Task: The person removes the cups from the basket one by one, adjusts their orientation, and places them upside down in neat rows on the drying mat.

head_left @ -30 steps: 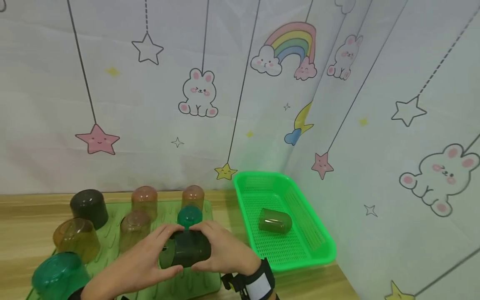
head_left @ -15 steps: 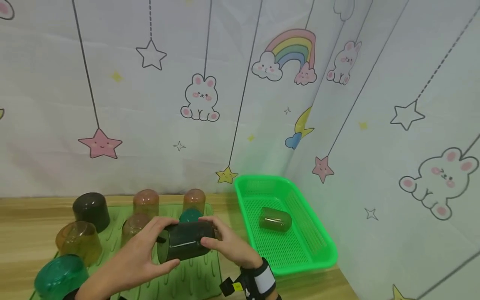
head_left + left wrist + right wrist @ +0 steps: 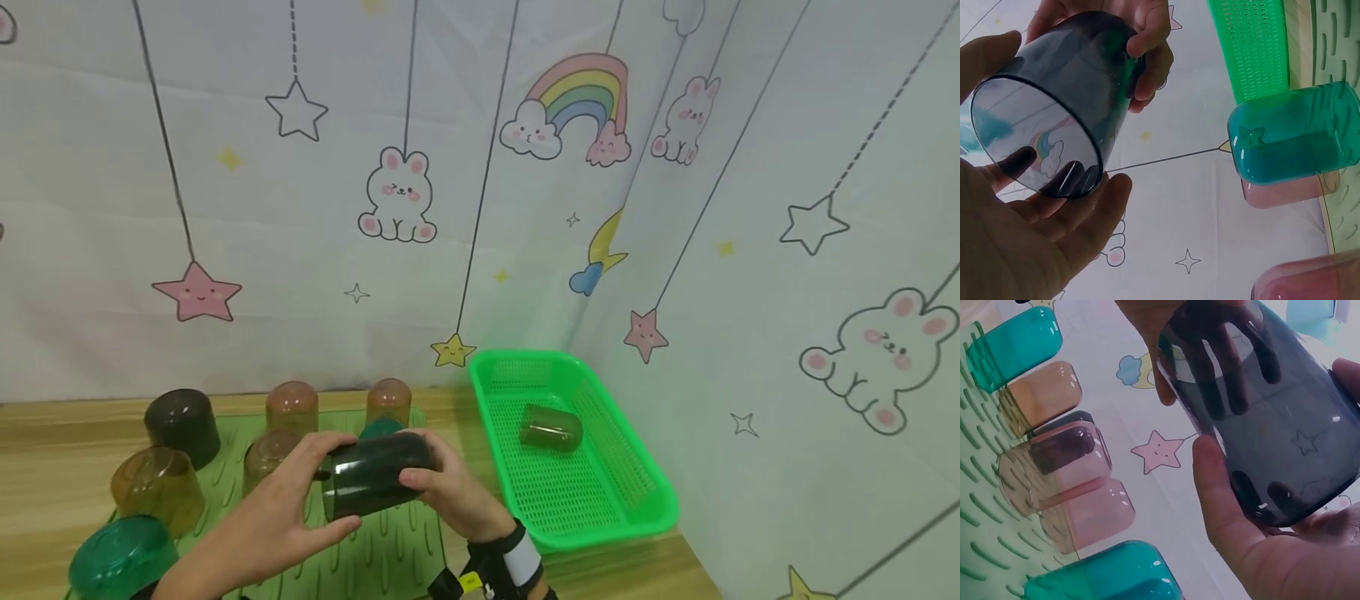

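Observation:
A see-through dark grey cup point(image 3: 378, 473) is held on its side above the green drying mat point(image 3: 408, 546), its rim toward my left hand point(image 3: 273, 508). My right hand point(image 3: 461, 496) grips the closed end, thumb on the near side. In the left wrist view the cup's open mouth faces the camera, and left fingers point(image 3: 1094, 231) lie along the rim, some seen through the wall. In the right wrist view the right thumb and fingers wrap the cup's base. A teal cup point(image 3: 382, 428) stands partly hidden behind the held one.
Several upturned cups stand on the mat: dark grey point(image 3: 182, 427), amber point(image 3: 159, 490), teal point(image 3: 123, 554), pinkish ones point(image 3: 292, 408). A green basket point(image 3: 660, 521) at right holds an olive-tinted cup point(image 3: 551, 428) on its side. A patterned white cloth point(image 3: 300, 342) hangs behind.
The dark grey cup has tipped, its closed end now higher. My right thumb has shifted onto its side, and my left thumb stands lower, away from the wall.

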The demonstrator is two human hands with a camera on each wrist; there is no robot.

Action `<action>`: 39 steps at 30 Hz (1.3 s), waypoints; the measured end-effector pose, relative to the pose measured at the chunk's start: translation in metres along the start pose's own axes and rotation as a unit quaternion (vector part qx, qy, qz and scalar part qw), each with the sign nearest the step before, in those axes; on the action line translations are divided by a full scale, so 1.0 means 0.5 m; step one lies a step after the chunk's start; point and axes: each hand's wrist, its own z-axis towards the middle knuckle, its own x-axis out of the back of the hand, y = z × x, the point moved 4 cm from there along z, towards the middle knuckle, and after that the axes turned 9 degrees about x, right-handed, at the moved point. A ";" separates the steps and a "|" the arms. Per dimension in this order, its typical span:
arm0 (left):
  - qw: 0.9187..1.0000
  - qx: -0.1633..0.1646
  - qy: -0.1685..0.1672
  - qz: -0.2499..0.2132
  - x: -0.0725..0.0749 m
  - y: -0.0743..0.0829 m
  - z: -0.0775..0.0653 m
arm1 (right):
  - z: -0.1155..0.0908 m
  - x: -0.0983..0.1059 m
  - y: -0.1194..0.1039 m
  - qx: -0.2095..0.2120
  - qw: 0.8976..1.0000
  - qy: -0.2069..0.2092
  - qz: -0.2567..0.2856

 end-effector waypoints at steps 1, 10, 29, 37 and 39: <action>1.000 0.003 -0.005 0.000 -0.001 0.000 0.000 | 0.000 0.001 -0.001 0.002 1.000 0.000 -0.006; 0.997 -0.004 -0.005 0.079 0.009 -0.003 -0.004 | -0.009 0.010 -0.028 0.001 0.990 0.038 -0.133; 0.964 -0.003 -0.049 0.260 0.073 -0.043 0.001 | -0.007 -0.023 -0.049 -0.026 0.843 0.044 -0.536; 0.940 0.035 -0.112 0.320 0.117 -0.088 0.010 | 0.027 -0.089 -0.033 0.011 0.772 -0.081 -0.630; 0.939 0.043 -0.120 0.321 0.128 -0.095 0.013 | 0.035 -0.110 -0.017 0.018 0.750 -0.115 -0.651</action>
